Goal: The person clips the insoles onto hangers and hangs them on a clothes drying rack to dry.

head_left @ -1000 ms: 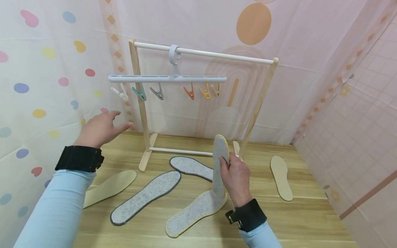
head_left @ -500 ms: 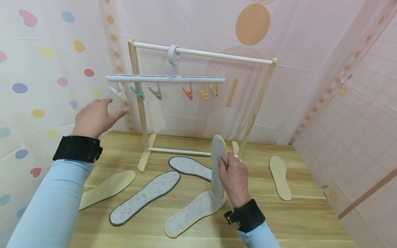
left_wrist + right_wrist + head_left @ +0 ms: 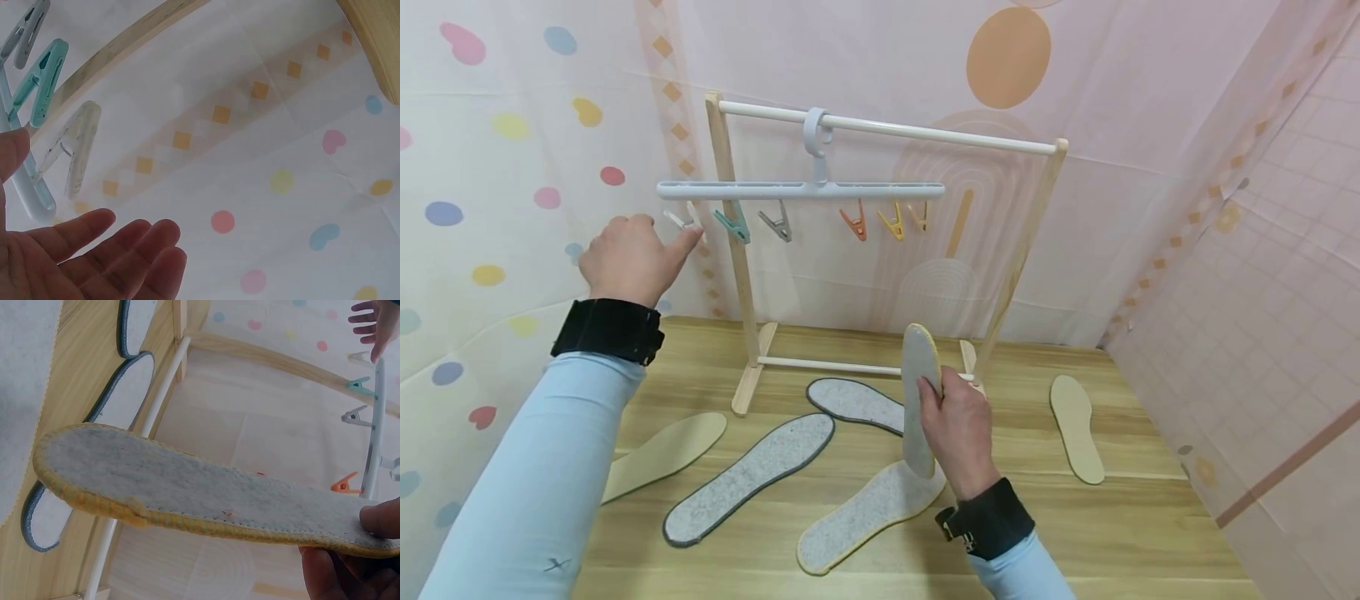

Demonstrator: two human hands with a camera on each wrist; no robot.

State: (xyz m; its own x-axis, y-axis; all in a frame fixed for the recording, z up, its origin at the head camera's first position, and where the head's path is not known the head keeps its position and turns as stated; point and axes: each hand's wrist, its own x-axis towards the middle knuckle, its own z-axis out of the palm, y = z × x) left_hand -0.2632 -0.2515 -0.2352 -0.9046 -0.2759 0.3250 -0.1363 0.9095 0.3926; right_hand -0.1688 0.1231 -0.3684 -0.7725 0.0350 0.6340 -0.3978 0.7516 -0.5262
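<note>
In the head view my right hand (image 3: 958, 429) grips a grey felt insole (image 3: 919, 392) with yellow edging, thumb on its face. It stands upright, its lower end overlapping a matching yellow-edged insole (image 3: 865, 521) on the wooden surface. The right wrist view shows the held insole's stitched rim closely. My left hand (image 3: 628, 262) is raised at the left end of a pale blue hanger (image 3: 797, 191), beside the white clip (image 3: 683, 218). In the left wrist view its fingers (image 3: 134, 250) are spread, and the translucent white clip (image 3: 81, 147) hangs between thumb and fingers without being pinched.
The hanger hooks over the white bar (image 3: 925, 132) of a wooden rack. Teal (image 3: 735, 225), grey (image 3: 779, 225), orange (image 3: 855, 223) and yellow clips (image 3: 892, 225) hang along it. Dark-edged insoles (image 3: 752, 479) and beige insoles (image 3: 1077, 429) lie on the wooden surface.
My left hand has risen and moved in toward the white clip. The right hand keeps its grip on the insole, which has shifted slightly left.
</note>
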